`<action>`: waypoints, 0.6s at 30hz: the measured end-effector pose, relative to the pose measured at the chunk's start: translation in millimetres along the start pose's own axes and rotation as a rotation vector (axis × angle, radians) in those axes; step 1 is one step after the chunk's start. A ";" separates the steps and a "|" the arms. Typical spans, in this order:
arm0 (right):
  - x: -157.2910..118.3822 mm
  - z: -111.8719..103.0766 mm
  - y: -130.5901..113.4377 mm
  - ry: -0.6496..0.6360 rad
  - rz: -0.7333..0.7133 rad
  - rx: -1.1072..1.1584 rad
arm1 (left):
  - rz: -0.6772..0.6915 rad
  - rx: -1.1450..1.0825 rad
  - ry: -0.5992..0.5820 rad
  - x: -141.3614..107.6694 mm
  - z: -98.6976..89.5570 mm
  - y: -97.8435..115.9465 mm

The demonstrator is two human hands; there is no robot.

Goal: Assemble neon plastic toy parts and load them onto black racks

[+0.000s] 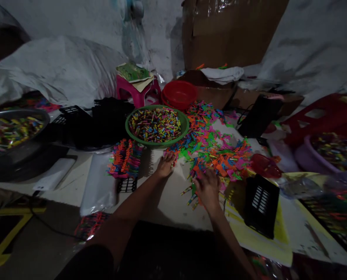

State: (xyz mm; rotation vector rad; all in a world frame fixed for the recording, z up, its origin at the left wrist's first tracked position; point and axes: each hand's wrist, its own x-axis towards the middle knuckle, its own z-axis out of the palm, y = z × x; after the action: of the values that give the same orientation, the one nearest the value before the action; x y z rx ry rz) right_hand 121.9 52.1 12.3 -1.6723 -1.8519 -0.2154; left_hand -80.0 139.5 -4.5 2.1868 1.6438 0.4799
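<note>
My left hand (166, 165) is at the near edge of the pile of small bright plastic pieces (217, 151), just below a green basin (157, 144) full of small patterned tubes. Its fingers are bent together near something red too small to name. My right hand (207, 186) rests on the pile's near side with fingers spread over orange and pink pieces. Several patterned tubes (192, 198) stick out to the left of it. Left of my hands, a black rack (127, 185) holds rows of colourful pieces (125, 157).
A metal bowl of tubes (46, 116), stacked black trays (111, 120), a phone (55, 174) and plastic bags (99, 186) lie left. Red basins (180, 93) stand behind. At right are a black basket (262, 206), a red dish (265, 166) and a purple tub (310, 155).
</note>
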 end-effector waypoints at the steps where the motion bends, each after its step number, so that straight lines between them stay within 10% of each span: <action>1: -7.7 4.9 -3.9 -0.012 -0.050 0.024 | -0.021 0.017 0.015 -10.4 4.7 1.1; 9: -48.2 13.8 -45.2 -0.203 -0.155 0.332 | -0.149 -0.295 0.156 -139.1 7.4 10.9; 18: -49.9 21.4 -83.9 -0.385 0.107 0.646 | -0.588 -0.970 0.236 -137.5 -22.6 3.2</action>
State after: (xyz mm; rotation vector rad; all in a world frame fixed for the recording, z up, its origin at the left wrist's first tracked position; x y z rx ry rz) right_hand 35.7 5.9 -7.9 -1.3960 -1.8112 0.7240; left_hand -124.4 8.1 9.6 0.9342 1.5660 1.0821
